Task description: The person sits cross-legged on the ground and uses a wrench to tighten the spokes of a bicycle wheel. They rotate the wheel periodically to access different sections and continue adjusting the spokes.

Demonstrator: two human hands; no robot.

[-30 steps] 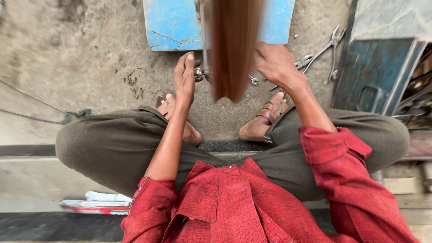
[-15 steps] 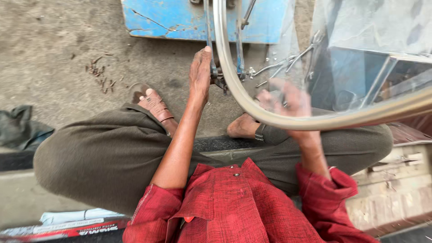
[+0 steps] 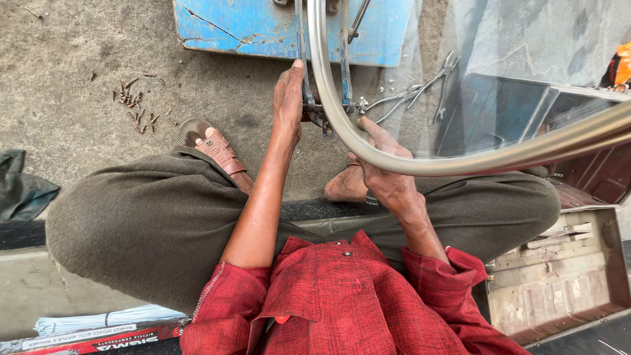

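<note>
Wheel rim (image 3: 420,161) cut off top & right; right hand (image 3: 388,177) fingertips hidden (behind rim).

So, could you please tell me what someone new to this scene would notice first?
The curved shiny metal wheel rim sweeps across the middle and right, close to the camera. Below it the left hand grips the upright metal stand in front of the chipped blue metal board, while the right hand reaches under the rim. Grey metal pliers lie on the concrete ground beyond.
</note>
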